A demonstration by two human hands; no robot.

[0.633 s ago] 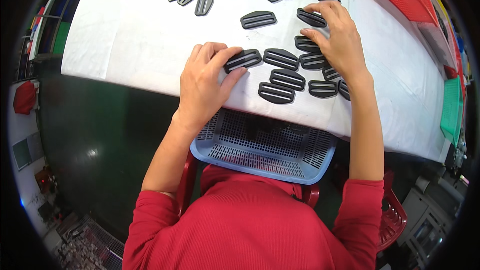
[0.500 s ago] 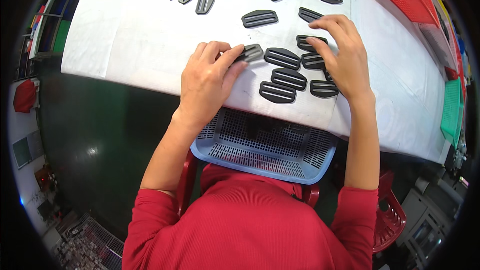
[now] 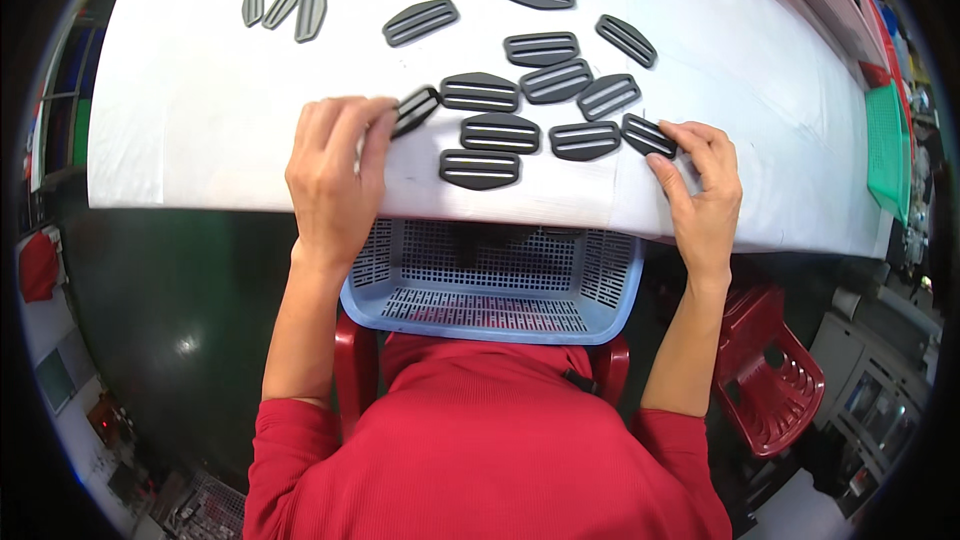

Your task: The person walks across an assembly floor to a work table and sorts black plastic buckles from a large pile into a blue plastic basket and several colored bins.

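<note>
White cloth covers the table, and under its near edge a blue slotted basket sits on the person's lap. Dark plastic buckles lie in a loose group near that edge, with more scattered toward the far side. The step in hand looks like gathering the buckles toward the edge above the basket. The left hand curls its fingers over one buckle at the group's left end, thumb and fingertips pinching it. The right hand rests half open at the right end, fingertips touching another buckle. The next move probably calls for dragging both inward without scattering the buckles between the hands.
</note>
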